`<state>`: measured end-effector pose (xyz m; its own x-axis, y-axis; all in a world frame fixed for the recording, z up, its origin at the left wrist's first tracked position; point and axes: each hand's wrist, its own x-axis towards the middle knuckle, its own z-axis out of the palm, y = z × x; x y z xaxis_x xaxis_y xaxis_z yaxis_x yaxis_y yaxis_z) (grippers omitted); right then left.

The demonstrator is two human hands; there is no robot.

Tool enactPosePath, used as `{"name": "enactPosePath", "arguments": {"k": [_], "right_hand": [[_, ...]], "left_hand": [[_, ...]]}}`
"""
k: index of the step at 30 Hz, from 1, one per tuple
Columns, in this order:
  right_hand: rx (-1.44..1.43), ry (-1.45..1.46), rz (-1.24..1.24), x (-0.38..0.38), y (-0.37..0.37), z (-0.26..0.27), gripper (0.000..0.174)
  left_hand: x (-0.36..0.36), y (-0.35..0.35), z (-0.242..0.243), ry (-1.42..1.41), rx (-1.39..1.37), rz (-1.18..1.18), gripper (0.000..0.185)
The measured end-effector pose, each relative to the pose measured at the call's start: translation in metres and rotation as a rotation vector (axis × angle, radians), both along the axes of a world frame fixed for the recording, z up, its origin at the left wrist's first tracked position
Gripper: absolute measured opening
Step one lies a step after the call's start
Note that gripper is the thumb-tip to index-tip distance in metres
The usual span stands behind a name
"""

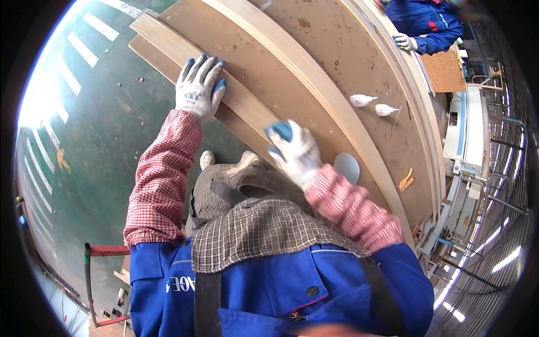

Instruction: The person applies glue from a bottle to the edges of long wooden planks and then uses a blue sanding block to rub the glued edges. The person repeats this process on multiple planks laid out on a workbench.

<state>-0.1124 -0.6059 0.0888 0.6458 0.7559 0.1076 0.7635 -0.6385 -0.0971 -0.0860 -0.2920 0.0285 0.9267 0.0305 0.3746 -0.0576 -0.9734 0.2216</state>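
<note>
My left hand [198, 89], in a white glove with blue fingertips, lies flat across a long pale wooden board [248, 103]. Its fingers are spread a little over the board's top face. Further along the same board, my right hand [297, 151] is bent and blurred by motion. Blue shows at its curled fingers; whether that is only glove coating or a small held thing, I cannot tell. The board lies along the near edge of a brown worktable [320, 54]. A round whitish disc [347, 168] is just beyond my right wrist.
A long wooden strip [294, 46] crosses the table, with more strips [404, 80] at the far side. Two white squeeze bottles [361, 100] and an orange item [406, 181] lie between. Across the table, a co-worker's gloved hand [405, 42] rests at the strips. A red-and-black frame [107, 251] stands behind left.
</note>
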Motion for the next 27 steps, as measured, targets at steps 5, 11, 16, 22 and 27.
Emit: {"name": "enactPosePath", "arguments": {"k": [5, 11, 16, 22, 27], "right_hand": [[0.0, -0.015, 0.01, 0.006, 0.005, 0.002, 0.041], [0.034, 0.02, 0.075, 0.006, 0.017, 0.008, 0.042], [-0.184, 0.08, -0.051, 0.005, 0.009, 0.006, 0.04], [0.0, -0.028, -0.006, 0.008, 0.02, -0.001, 0.038], [-0.22, 0.079, -0.081, 0.005, 0.006, 0.012, 0.04]], "left_hand": [[0.0, 0.001, 0.004, 0.014, 0.012, -0.006, 0.05], [0.0, 0.001, 0.004, 0.011, 0.014, 0.01, 0.049], [0.0, 0.002, 0.004, -0.009, -0.011, 0.002, 0.049], [0.001, 0.002, 0.002, -0.04, 0.015, 0.011, 0.049], [0.0, 0.004, 0.001, -0.038, 0.001, -0.003, 0.049]]}}
